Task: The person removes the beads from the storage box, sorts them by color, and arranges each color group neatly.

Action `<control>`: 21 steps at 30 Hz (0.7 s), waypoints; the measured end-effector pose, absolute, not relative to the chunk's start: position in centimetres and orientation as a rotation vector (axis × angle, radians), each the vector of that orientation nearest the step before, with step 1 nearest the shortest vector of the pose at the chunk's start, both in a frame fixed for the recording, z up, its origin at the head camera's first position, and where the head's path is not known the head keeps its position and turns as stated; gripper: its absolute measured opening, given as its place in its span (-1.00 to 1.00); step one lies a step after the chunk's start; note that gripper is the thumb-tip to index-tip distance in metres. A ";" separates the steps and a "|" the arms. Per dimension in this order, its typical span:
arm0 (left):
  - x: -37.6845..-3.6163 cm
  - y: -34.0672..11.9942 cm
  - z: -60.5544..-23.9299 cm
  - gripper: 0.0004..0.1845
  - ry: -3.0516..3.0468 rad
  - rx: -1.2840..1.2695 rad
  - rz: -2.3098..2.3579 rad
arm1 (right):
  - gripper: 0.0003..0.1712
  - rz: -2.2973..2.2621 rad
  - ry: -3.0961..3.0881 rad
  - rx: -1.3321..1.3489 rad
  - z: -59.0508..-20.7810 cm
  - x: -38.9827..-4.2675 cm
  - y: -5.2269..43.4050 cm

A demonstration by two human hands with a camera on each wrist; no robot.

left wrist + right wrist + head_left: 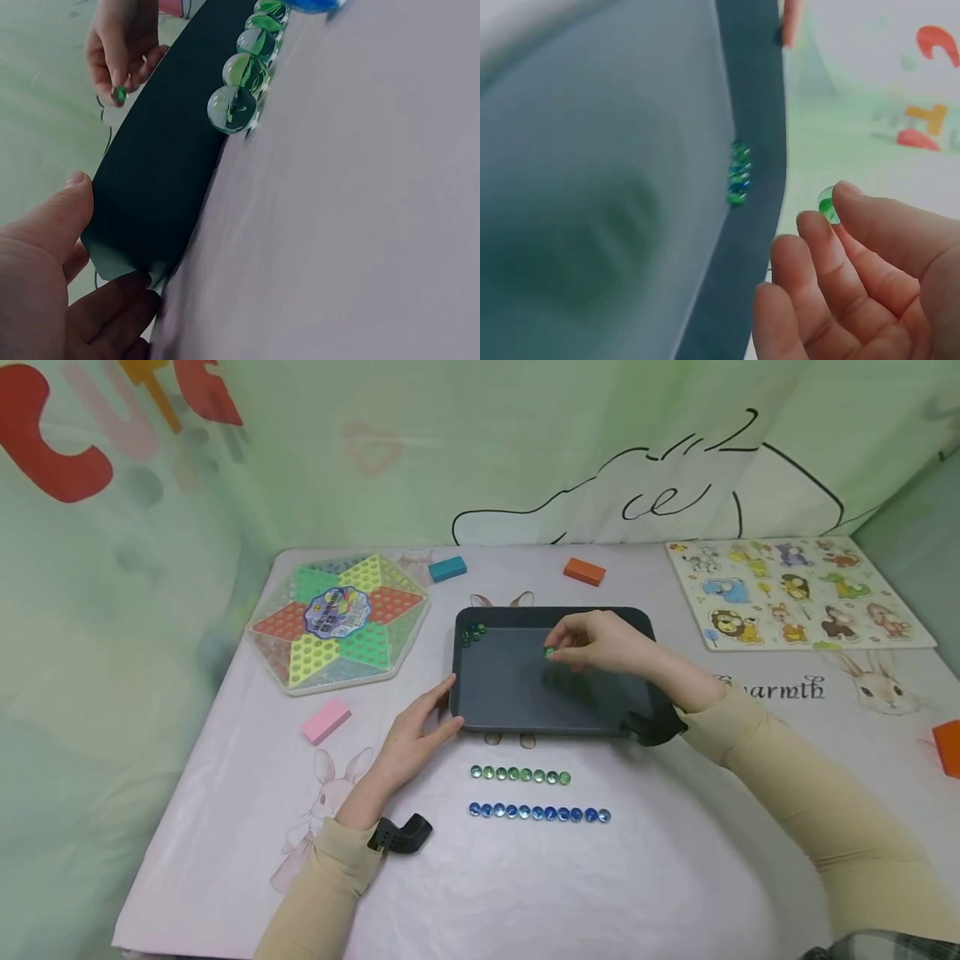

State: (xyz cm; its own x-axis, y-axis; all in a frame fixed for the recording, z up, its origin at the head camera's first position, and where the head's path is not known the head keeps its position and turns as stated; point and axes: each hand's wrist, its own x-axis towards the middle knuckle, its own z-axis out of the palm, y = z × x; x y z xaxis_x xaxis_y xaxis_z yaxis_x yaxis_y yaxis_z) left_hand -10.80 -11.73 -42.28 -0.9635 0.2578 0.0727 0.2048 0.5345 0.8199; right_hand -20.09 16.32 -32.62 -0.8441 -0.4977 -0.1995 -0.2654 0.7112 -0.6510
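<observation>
Above the tray my right hand point(600, 642) pinches a green marble point(828, 205) between thumb and index finger; the other fingers curve loosely. My left hand point(411, 735) touches the dark tray point(555, 729) at its near left corner, thumb by the rim and fingers along the outside wall. Several green marbles point(472, 633), with some blue among them, lie together in the tray's far left corner. In front of the tray, a row of green marbles point(521, 774) runs left to right. Nearer to me is a longer row of blue marbles point(538, 812).
A star-patterned game board point(337, 622) lies left of the tray, with a pink block point(326, 721) before it. Behind the tray are a blue block point(447, 569) and an orange block point(584, 572). An animal puzzle board point(798, 593) sits far right; another orange block point(948, 747) is at the right edge.
</observation>
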 end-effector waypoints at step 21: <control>-10.7 -11.7 -42.3 -0.35 2.692 0.390 1.438 | -0.86 -0.947 2.272 -0.738 -33.1 -12.1 19.4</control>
